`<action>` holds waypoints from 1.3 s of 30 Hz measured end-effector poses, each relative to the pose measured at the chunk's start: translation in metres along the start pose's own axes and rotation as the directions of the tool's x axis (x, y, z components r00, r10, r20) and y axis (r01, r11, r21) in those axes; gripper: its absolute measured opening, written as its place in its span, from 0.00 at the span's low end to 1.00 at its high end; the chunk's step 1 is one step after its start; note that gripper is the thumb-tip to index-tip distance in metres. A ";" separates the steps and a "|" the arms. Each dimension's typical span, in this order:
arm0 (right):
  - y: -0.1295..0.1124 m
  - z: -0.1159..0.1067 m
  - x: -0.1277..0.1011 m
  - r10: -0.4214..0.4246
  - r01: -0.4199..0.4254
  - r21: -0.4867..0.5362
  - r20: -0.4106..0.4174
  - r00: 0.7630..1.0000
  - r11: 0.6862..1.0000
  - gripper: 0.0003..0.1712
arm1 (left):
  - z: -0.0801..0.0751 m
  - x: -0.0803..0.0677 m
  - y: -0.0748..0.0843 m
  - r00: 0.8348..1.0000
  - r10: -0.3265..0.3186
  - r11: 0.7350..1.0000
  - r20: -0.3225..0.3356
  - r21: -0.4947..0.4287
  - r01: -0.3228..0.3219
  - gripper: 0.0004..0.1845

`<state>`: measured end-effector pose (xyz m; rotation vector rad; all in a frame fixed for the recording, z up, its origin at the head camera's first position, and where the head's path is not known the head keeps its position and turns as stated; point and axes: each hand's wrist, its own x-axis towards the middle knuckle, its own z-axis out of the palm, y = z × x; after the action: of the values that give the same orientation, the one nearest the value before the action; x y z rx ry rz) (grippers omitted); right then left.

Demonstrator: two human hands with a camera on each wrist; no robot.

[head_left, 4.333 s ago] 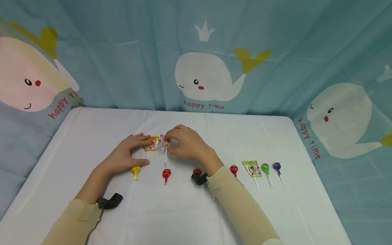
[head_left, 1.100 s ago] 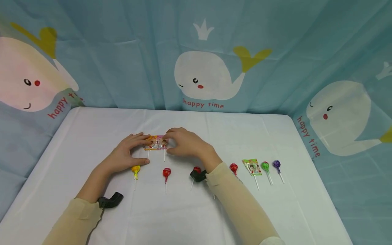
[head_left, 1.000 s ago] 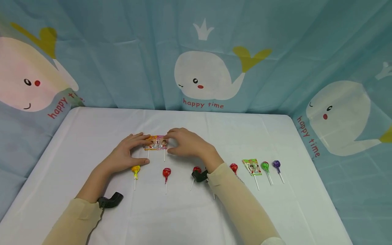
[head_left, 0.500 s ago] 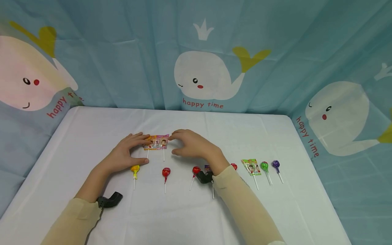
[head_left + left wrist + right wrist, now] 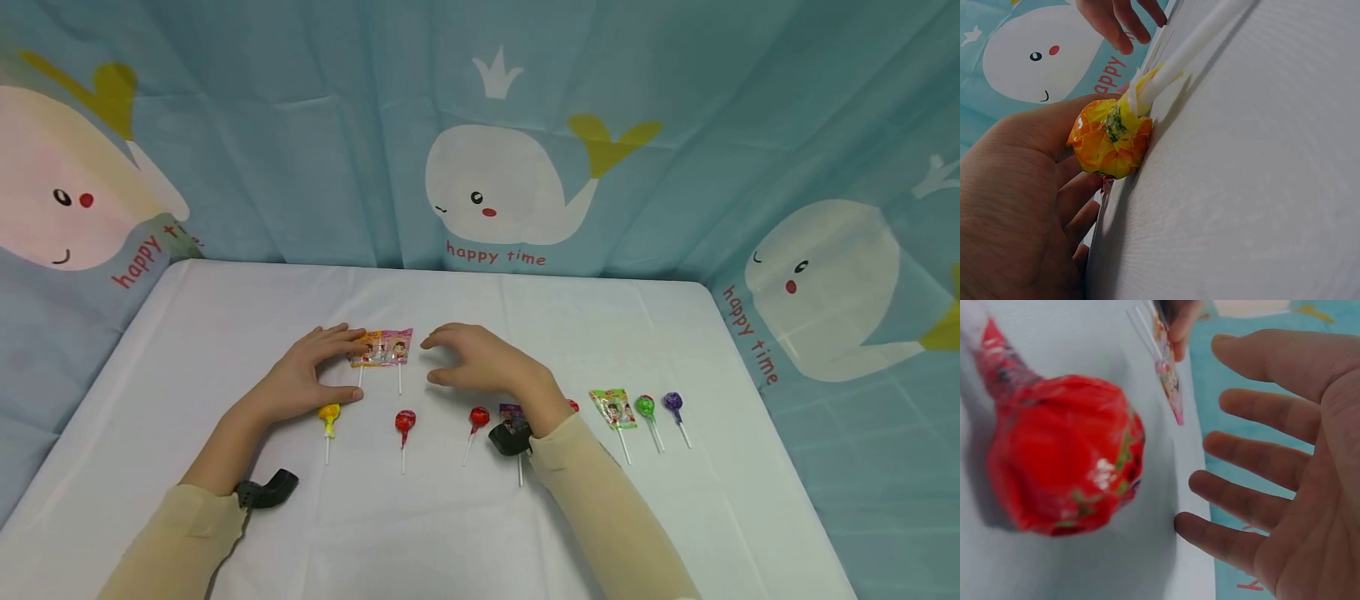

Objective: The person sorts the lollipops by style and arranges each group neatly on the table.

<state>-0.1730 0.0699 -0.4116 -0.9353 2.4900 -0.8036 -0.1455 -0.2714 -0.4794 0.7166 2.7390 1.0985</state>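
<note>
Two flat wrapped lollipops lie side by side on the white table (image 5: 225, 333), an orange one (image 5: 368, 349) and a pink one (image 5: 398, 345). My left hand (image 5: 352, 367) lies flat with straight fingertips resting on the orange wrapper's left edge. Just right of the pink lollipop is my right hand (image 5: 437, 360), open with fingers spread and holding nothing. In the left wrist view a yellow-orange ball lollipop (image 5: 1110, 137) lies against my left palm (image 5: 1016, 206). The right wrist view has my open right hand (image 5: 1285, 469), a red ball lollipop (image 5: 1063, 462) and the pink lollipop (image 5: 1169, 381).
A row of lollipops lies nearer me: yellow (image 5: 328, 412), red (image 5: 405, 419), red (image 5: 477, 416), a dark purple one (image 5: 512, 412) by my right wrist, a green flat packet (image 5: 613, 407), green (image 5: 643, 407) and purple (image 5: 672, 402). A whale-print curtain (image 5: 495, 183) hangs behind the table.
My right hand has let go of the pink flat lollipop and drawn back to the right, fingers opening. The left hand has stayed on the orange wrapper.
</note>
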 end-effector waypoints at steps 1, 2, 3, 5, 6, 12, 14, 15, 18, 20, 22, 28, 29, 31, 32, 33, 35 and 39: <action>0.001 0.000 -0.002 -0.001 0.000 0.002 0.000 1.000 1.000 0.28 | 0.000 0.001 0.000 1.000 0.000 1.000 0.001 0.000 0.000 0.37; 0.002 0.000 -0.003 -0.002 0.002 0.008 0.000 1.000 1.000 0.28 | 0.001 0.001 0.000 1.000 0.000 1.000 0.001 -0.001 0.000 0.37; 0.003 0.000 -0.005 -0.004 0.004 0.010 0.001 1.000 1.000 0.28 | 0.001 0.001 0.000 1.000 0.003 1.000 0.001 -0.002 -0.003 0.37; 0.005 0.000 -0.008 -0.007 0.007 0.016 -0.001 1.000 1.000 0.27 | 0.001 0.001 -0.001 1.000 0.008 1.000 0.000 -0.001 -0.008 0.37; 0.005 0.000 -0.009 -0.009 0.009 0.019 -0.001 1.000 1.000 0.27 | 0.001 0.001 -0.001 1.000 0.010 1.000 -0.001 -0.002 -0.010 0.37; 0.005 0.000 -0.015 0.004 -0.004 0.025 0.011 1.000 1.000 0.27 | -0.001 -0.002 0.000 1.000 -0.002 1.000 -0.011 -0.013 0.001 0.36; 0.005 0.000 -0.017 0.006 -0.006 0.022 0.015 1.000 1.000 0.27 | -0.001 -0.002 0.000 1.000 -0.004 1.000 -0.012 -0.015 0.003 0.36; 0.006 0.000 -0.018 0.008 -0.008 0.017 0.017 1.000 1.000 0.27 | -0.001 -0.002 0.001 1.000 -0.003 1.000 -0.012 -0.016 0.003 0.36; 0.007 0.000 -0.022 0.014 -0.015 0.006 0.023 1.000 1.000 0.27 | -0.001 -0.002 0.002 1.000 0.002 1.000 -0.012 -0.020 -0.002 0.36; 0.007 -0.001 -0.026 0.019 -0.019 0.006 0.025 1.000 1.000 0.27 | -0.001 -0.001 0.002 1.000 0.004 1.000 -0.012 -0.020 -0.004 0.36; 0.007 -0.002 -0.029 0.019 -0.019 0.009 0.021 1.000 1.000 0.27 | -0.001 -0.001 0.002 1.000 0.003 1.000 -0.011 -0.021 -0.004 0.36; 0.010 0.001 -0.038 0.026 -0.027 0.013 0.016 1.000 1.000 0.26 | 0.000 -0.001 0.002 1.000 -0.001 1.000 -0.005 -0.019 0.001 0.37; 0.011 0.001 -0.039 0.026 -0.027 0.011 0.017 1.000 1.000 0.27 | 0.000 -0.001 0.001 1.000 0.000 1.000 -0.006 -0.018 0.000 0.37; 0.011 0.001 -0.042 0.023 -0.023 0.006 0.017 1.000 1.000 0.27 | 0.000 -0.001 0.001 1.000 0.003 1.000 -0.010 -0.017 -0.004 0.36; 0.011 0.000 -0.043 0.022 -0.022 0.004 0.015 1.000 1.000 0.27 | 0.000 -0.001 0.001 1.000 0.006 1.000 -0.013 -0.016 -0.006 0.36; 0.011 0.000 -0.045 0.025 -0.025 -0.001 0.011 1.000 1.000 0.27 | 0.000 -0.001 0.000 1.000 0.009 1.000 -0.016 -0.014 -0.010 0.36; 0.012 -0.001 -0.048 0.027 -0.027 -0.010 0.005 1.000 1.000 0.27 | 0.000 -0.001 0.001 1.000 0.013 1.000 -0.018 -0.014 -0.013 0.36; 0.016 -0.001 -0.054 0.032 -0.032 -0.021 -0.007 0.999 0.999 0.28 | -0.001 -0.001 0.001 1.000 0.010 1.000 -0.012 -0.018 -0.010 0.36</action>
<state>-0.1429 0.1170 -0.4140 -0.8985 2.5179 -0.7724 -0.1448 -0.2715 -0.4782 0.7245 2.7344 1.1324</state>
